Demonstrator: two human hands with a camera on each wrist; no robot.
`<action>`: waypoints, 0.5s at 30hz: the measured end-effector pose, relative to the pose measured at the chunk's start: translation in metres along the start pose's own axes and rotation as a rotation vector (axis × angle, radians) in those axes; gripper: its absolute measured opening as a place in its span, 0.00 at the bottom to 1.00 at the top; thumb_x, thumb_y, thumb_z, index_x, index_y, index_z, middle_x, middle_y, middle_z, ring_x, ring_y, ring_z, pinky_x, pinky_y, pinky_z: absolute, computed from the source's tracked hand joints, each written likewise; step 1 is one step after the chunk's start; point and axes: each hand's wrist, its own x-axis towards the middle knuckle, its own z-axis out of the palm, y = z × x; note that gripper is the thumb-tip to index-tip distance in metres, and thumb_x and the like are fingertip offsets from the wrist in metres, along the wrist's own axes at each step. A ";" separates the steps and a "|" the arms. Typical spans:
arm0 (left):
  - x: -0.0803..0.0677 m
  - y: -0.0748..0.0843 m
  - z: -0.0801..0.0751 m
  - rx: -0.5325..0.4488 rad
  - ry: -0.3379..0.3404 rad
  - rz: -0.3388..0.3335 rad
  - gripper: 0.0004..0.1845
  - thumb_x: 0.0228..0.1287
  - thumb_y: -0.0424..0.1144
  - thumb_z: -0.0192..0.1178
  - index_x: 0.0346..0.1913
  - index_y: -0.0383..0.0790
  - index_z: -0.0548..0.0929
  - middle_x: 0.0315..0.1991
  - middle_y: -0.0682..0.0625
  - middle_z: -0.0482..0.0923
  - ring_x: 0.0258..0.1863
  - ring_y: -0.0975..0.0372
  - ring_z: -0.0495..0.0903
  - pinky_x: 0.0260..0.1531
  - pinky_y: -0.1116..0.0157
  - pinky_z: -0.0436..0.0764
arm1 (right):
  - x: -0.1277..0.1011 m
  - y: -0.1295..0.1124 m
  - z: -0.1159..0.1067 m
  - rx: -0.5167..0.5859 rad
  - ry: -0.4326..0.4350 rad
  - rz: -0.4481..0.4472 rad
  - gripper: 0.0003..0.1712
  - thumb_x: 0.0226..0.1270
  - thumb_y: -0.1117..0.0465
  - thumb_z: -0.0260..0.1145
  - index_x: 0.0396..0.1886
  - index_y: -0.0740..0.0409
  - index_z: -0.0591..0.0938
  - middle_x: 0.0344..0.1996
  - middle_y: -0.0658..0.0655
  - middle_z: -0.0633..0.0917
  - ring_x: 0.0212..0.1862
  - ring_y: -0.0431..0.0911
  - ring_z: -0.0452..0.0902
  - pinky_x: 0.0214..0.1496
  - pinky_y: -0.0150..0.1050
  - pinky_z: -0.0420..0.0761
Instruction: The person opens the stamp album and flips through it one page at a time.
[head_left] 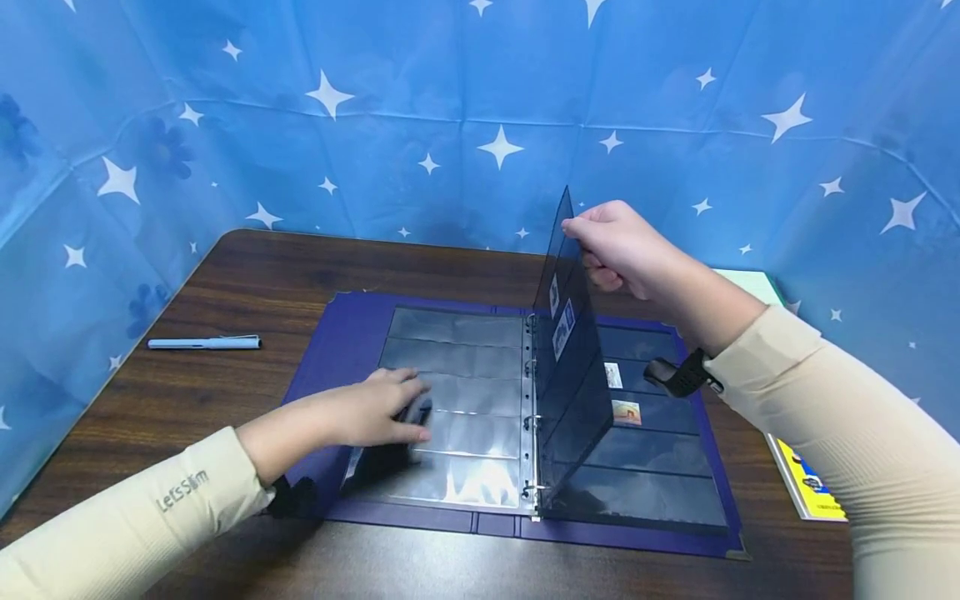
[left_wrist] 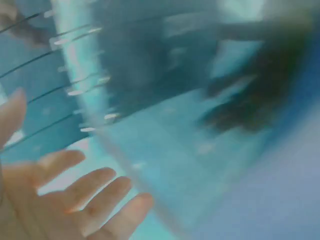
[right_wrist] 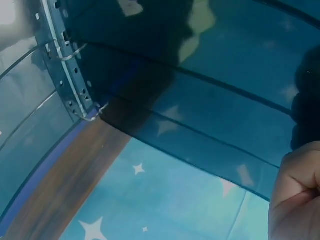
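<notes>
A dark blue ring binder (head_left: 337, 350) lies open on the wooden table, filled with black pocket pages. My right hand (head_left: 611, 246) pinches the top edge of one page (head_left: 572, 367), holding it upright over the rings (head_left: 531, 421); small stamps show in its pockets. In the right wrist view the same page (right_wrist: 200, 100) spans the frame with my curled fingers (right_wrist: 297, 195) at the lower right. My left hand (head_left: 375, 408) lies flat with fingers straight on the left-hand page (head_left: 457, 392). The left wrist view is blurred and shows my spread fingers (left_wrist: 85, 192).
A light blue pen (head_left: 204, 342) lies on the table to the binder's left. A yellow booklet (head_left: 806, 483) and a pale sheet (head_left: 753, 285) sit at the right edge. Blue star-patterned cloth (head_left: 480, 125) walls the table on three sides.
</notes>
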 end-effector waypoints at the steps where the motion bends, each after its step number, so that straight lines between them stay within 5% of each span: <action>1: 0.002 0.005 -0.008 -0.044 0.043 0.000 0.36 0.64 0.56 0.57 0.65 0.31 0.66 0.65 0.34 0.61 0.64 0.43 0.60 0.58 0.46 0.64 | 0.000 -0.001 0.001 0.000 0.004 0.000 0.23 0.74 0.57 0.49 0.16 0.56 0.59 0.08 0.49 0.60 0.08 0.38 0.53 0.10 0.30 0.55; 4: 0.009 0.026 -0.035 -0.170 0.210 0.022 0.25 0.69 0.53 0.51 0.54 0.34 0.76 0.48 0.42 0.78 0.48 0.52 0.76 0.47 0.54 0.75 | 0.002 -0.002 0.005 -0.001 0.015 0.003 0.24 0.74 0.58 0.49 0.15 0.56 0.57 0.08 0.49 0.60 0.08 0.38 0.53 0.10 0.30 0.55; 8: 0.013 0.066 -0.065 -0.377 0.339 0.049 0.22 0.71 0.54 0.47 0.33 0.39 0.80 0.26 0.50 0.79 0.25 0.59 0.77 0.27 0.62 0.76 | 0.004 -0.004 0.011 0.016 0.019 0.007 0.23 0.73 0.58 0.49 0.16 0.56 0.57 0.08 0.48 0.59 0.08 0.38 0.53 0.10 0.30 0.54; 12: 0.016 0.103 -0.083 -0.521 0.301 0.079 0.29 0.69 0.60 0.45 0.26 0.38 0.80 0.20 0.49 0.79 0.22 0.58 0.80 0.26 0.61 0.78 | 0.006 -0.006 0.017 0.041 0.020 0.015 0.24 0.72 0.59 0.49 0.15 0.55 0.57 0.08 0.48 0.59 0.08 0.39 0.52 0.10 0.31 0.54; 15: 0.021 0.124 -0.088 -0.541 0.243 0.080 0.30 0.67 0.61 0.46 0.25 0.38 0.81 0.19 0.47 0.79 0.19 0.55 0.80 0.23 0.60 0.77 | 0.006 -0.007 0.020 0.044 0.035 0.029 0.25 0.72 0.59 0.50 0.13 0.54 0.56 0.07 0.49 0.59 0.08 0.40 0.52 0.11 0.32 0.54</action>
